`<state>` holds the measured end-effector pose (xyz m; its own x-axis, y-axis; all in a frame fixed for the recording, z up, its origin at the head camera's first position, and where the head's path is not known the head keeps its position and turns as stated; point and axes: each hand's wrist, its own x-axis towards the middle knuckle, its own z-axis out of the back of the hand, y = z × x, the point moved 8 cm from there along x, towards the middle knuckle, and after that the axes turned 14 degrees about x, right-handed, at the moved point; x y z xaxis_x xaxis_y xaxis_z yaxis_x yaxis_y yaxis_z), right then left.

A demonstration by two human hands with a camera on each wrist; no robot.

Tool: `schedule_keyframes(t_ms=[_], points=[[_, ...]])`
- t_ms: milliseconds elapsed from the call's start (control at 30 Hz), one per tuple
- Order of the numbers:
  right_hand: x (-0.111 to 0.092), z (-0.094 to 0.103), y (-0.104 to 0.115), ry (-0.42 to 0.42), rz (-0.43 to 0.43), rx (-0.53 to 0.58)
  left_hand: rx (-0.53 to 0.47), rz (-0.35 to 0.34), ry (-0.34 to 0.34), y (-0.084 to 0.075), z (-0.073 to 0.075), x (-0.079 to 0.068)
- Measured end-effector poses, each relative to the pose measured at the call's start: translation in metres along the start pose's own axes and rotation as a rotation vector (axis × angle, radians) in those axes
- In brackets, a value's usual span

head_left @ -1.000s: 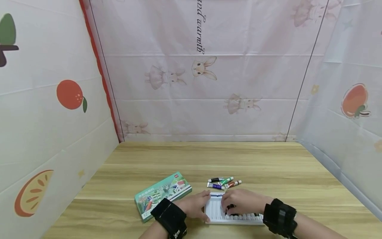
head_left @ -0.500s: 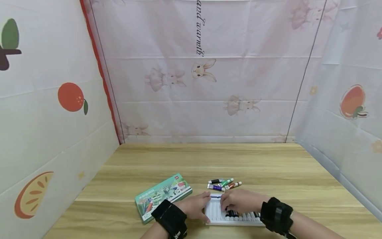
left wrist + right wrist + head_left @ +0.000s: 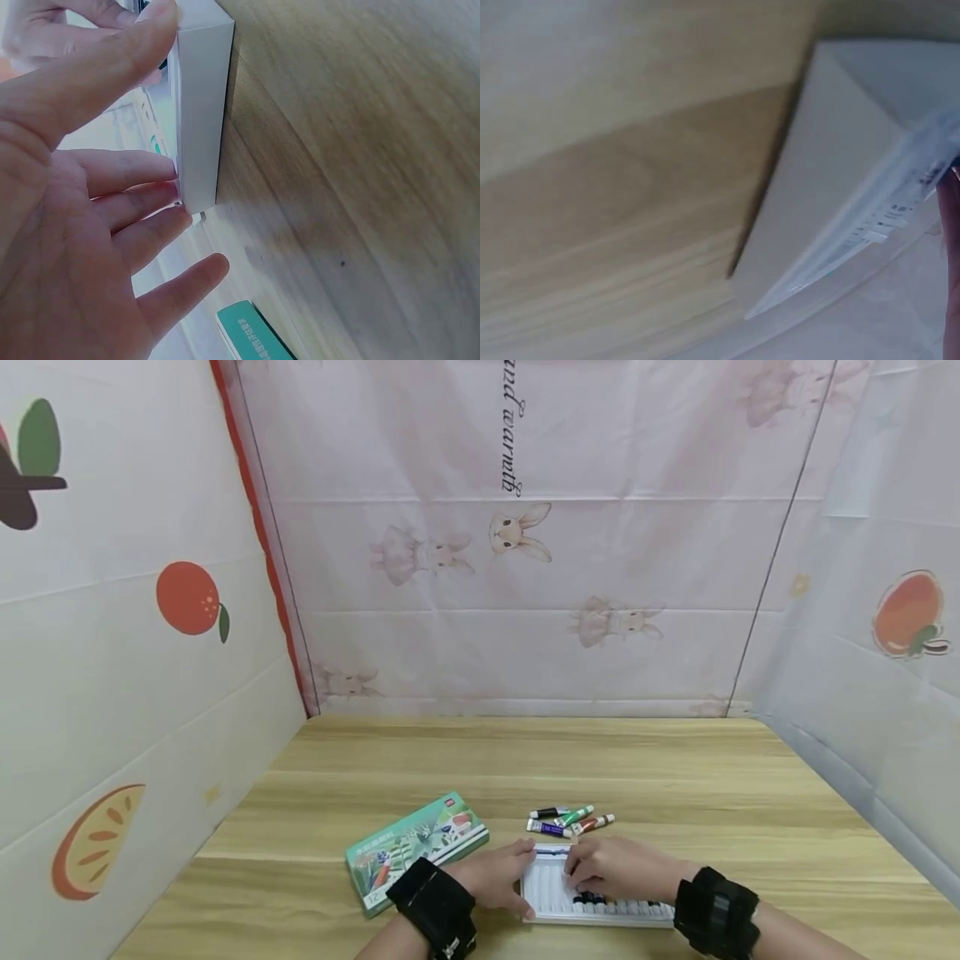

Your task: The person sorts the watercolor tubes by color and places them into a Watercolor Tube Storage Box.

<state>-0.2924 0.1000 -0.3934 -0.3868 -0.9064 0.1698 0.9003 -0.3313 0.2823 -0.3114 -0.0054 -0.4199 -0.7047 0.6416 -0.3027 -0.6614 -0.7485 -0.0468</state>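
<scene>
Nearest, the white plastic tray (image 3: 538, 897) lies flat on the bench (image 3: 465, 760), its ribbed grooves bare at the left and several dark-ended paint tubes (image 3: 591, 899) lying side by side farther right. The left hand (image 3: 497, 878) spans the tray's left end, fingers spread wide, thumb at the near corner and fingertips against the wall. That brace looks sound: light, even pressure should stop the tray sliding without lifting its corner.

The right hand (image 3: 624, 870) is over the grooves, its fingers bent and drawn narrowly together; whether they pinch a tube I cannot tell. For clean handling among the tubes, keep the tube parallel to its groove, hold it by the firm cap or shoulder, and avoid squeezing the soft body. The knuckles want to ride high so neighbours aren't nudged.

Beyond the left wrist, the green illustrated paint box (image 3: 420, 839) sits at an angle, clear of the tray. Farther back, just past the tray, lie four loose tubes: purple (image 3: 550, 829), brown (image 3: 594, 823), green (image 3: 576, 815) and black (image 3: 550, 812). They sit close together, so each is best lifted singly, without rolling the others.
</scene>
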Motion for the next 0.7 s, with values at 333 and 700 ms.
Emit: schedule_keyframes(t_ms=[333,700], points=[[-0.011,-0.002,-0.001,-0.013,0.026,-0.028,-0.004,0.023,0.013,0.004,0.0,0.002],[0.03,0.033,-0.049,-0.11,-0.121,-0.14,0.051,-0.031,-0.011,-0.003,0.0,0.002]])
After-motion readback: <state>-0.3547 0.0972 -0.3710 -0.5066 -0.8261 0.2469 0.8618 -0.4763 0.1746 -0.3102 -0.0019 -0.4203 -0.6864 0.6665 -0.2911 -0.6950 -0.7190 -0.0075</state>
